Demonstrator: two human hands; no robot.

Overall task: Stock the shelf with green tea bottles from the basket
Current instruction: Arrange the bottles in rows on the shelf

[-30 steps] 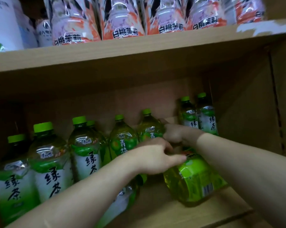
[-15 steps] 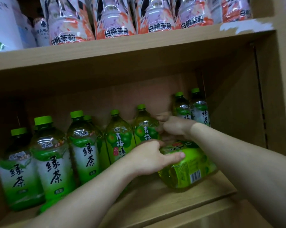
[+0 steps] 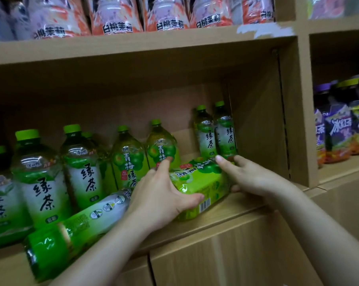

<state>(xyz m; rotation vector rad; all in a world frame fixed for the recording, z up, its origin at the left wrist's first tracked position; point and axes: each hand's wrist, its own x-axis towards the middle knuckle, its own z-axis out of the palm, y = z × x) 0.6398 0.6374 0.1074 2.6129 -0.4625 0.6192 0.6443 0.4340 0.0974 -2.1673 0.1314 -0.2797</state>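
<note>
A plum green tea bottle (image 3: 199, 186) lay on its side on the wooden shelf (image 3: 246, 205), cap end pointing toward the back and base near the front edge, held between both hands. The left grip (image 3: 160, 195) clasped its near left side, thumb laid across the label just above the barcode, while the index finger reached up to touch a standing plum green tea bottle (image 3: 163, 147). The right grip (image 3: 250, 176) held the far right side, fingers over the top and thumb tucked low against the bottle. Right of that hand the board was bare up to the side wall (image 3: 261, 131). Two smaller green tea bottles (image 3: 214, 133) stood upright in the back corner, just behind the held one. To the left a second plum bottle (image 3: 129, 162) and a row of larger green tea bottles (image 3: 40, 178) stood close together. In front of them a fallen green tea bottle (image 3: 75, 230) lay slanted, its base at the shelf's front edge and its upper end hidden behind the left wrist. The board above sat low over the caps and carried peach jasmine bottles (image 3: 116, 17). A neighbouring compartment on the right held purple iced tea bottles (image 3: 339, 131), and cabinet doors (image 3: 226, 254) closed the space below.
</note>
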